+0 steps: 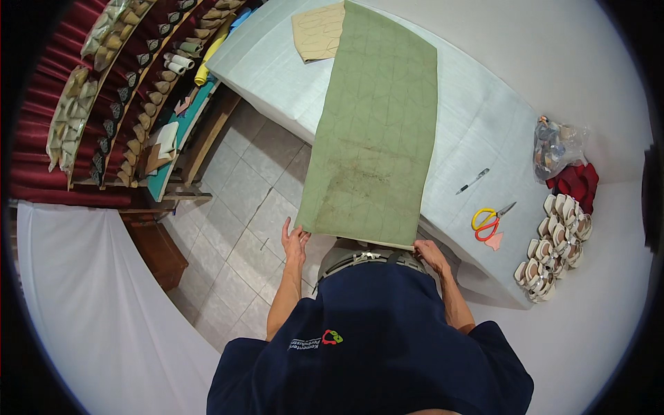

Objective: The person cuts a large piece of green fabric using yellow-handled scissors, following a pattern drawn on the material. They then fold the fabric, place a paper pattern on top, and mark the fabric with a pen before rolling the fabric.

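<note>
A long green sheet (373,124) marked with faint drawn lines lies across the table, and its near end reaches past the table edge toward my waist. Dark smudges show on its lower half. At the near left corner, my left hand (296,241) pinches the sheet's edge, with one finger sticking out. My right hand (432,256) grips the near right corner, its fingertips partly hidden. Under the sheet's far left side is a beige piece (315,33) with similar drawn lines.
On the white-covered table (470,117) lie a pen (473,181), red-and-yellow-handled scissors (492,220) and a pink scrap (494,241). White sandals (553,245), a red cloth (575,185) and a clear plastic bag (553,145) line the right. Shelves of shoe lasts (149,111) stand left.
</note>
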A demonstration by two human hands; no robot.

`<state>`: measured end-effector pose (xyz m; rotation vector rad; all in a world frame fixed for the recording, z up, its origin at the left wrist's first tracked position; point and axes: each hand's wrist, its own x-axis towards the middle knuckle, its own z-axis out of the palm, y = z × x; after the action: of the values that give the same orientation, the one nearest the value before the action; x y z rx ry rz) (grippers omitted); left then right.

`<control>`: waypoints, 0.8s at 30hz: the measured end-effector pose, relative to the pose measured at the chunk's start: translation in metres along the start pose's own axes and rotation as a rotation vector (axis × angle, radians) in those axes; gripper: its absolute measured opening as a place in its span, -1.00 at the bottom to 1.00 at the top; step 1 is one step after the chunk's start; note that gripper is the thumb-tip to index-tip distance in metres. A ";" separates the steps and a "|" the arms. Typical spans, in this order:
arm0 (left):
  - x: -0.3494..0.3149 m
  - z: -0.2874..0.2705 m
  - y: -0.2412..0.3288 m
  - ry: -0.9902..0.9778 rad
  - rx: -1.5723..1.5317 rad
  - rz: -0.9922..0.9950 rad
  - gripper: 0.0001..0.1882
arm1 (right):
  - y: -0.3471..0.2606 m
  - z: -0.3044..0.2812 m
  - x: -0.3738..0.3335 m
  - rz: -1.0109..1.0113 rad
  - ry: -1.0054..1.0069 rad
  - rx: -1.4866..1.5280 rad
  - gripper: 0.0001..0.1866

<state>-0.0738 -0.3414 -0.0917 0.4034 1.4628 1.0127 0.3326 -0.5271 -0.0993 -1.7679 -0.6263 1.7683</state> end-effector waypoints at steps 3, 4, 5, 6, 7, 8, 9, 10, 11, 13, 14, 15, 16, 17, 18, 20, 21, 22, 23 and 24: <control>0.002 0.003 0.011 -0.071 0.024 0.061 -0.38 | -0.006 0.001 0.000 -0.009 0.096 -0.090 -0.64; 0.002 0.005 0.012 -0.082 0.015 0.055 -0.42 | -0.008 0.003 -0.002 -0.024 0.163 -0.099 -0.64; 0.003 0.009 0.015 -0.100 0.011 0.047 -0.46 | -0.013 0.007 -0.006 -0.039 0.235 -0.102 -0.64; 0.004 0.008 0.018 -0.108 0.005 0.043 -0.49 | -0.026 0.016 -0.013 -0.148 0.400 -0.152 -0.64; 0.003 0.008 0.020 -0.089 -0.003 0.036 -0.51 | -0.039 0.025 -0.019 -0.259 0.565 -0.201 -0.64; 0.003 0.010 0.022 -0.075 -0.007 0.025 -0.53 | -0.054 0.035 -0.027 -0.365 0.736 -0.245 -0.62; 0.002 0.013 0.025 -0.063 -0.008 0.011 -0.55 | -0.064 0.041 -0.031 -0.459 0.707 -0.328 -0.61; 0.002 0.014 0.029 -0.058 0.000 0.007 -0.55 | -0.073 0.047 -0.031 -0.553 0.676 -0.411 -0.59; -0.001 0.017 0.034 -0.055 0.010 -0.001 -0.55 | -0.081 0.052 -0.032 -0.641 0.645 -0.493 -0.56; -0.003 0.021 0.040 -0.065 0.032 -0.018 -0.55 | -0.105 0.065 -0.026 -0.869 0.476 -0.638 -0.55; -0.003 0.021 0.044 -0.071 0.043 -0.022 -0.55 | -0.116 0.072 -0.022 -0.984 0.385 -0.707 -0.54; -0.002 0.022 0.050 -0.077 0.053 -0.020 -0.56 | -0.122 0.079 -0.013 -1.003 0.287 -0.745 -0.53; -0.003 0.024 0.054 -0.085 0.065 -0.022 -0.56 | -0.124 0.088 -0.001 -1.021 0.190 -0.783 -0.52; -0.005 0.028 0.059 -0.096 0.080 -0.023 -0.56 | -0.126 0.096 0.010 -1.036 0.096 -0.817 -0.51; -0.005 0.029 0.064 -0.105 0.093 -0.023 -0.56 | -0.127 0.102 0.020 -1.100 0.075 -0.850 -0.55; -0.006 0.028 0.070 -0.118 0.117 -0.030 -0.56 | -0.128 0.116 0.035 -0.950 0.028 -0.932 -0.62; -0.006 0.026 0.072 -0.125 0.126 -0.036 -0.56 | -0.129 0.120 0.040 -0.871 0.004 -0.974 -0.66; -0.004 0.025 0.075 -0.133 0.161 -0.030 -0.54 | -0.128 0.123 0.042 -0.881 0.062 -0.866 -0.72; -0.002 0.021 0.074 -0.137 0.192 -0.028 -0.52 | -0.132 0.124 0.039 -0.836 0.075 -0.825 -0.71; 0.001 0.018 0.074 -0.142 0.224 -0.025 -0.50 | -0.138 0.124 0.036 -0.791 0.088 -0.783 -0.70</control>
<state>-0.0803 -0.2937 -0.0330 0.6046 1.4528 0.7859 0.2178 -0.3934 -0.0299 -1.6406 -1.8490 0.9264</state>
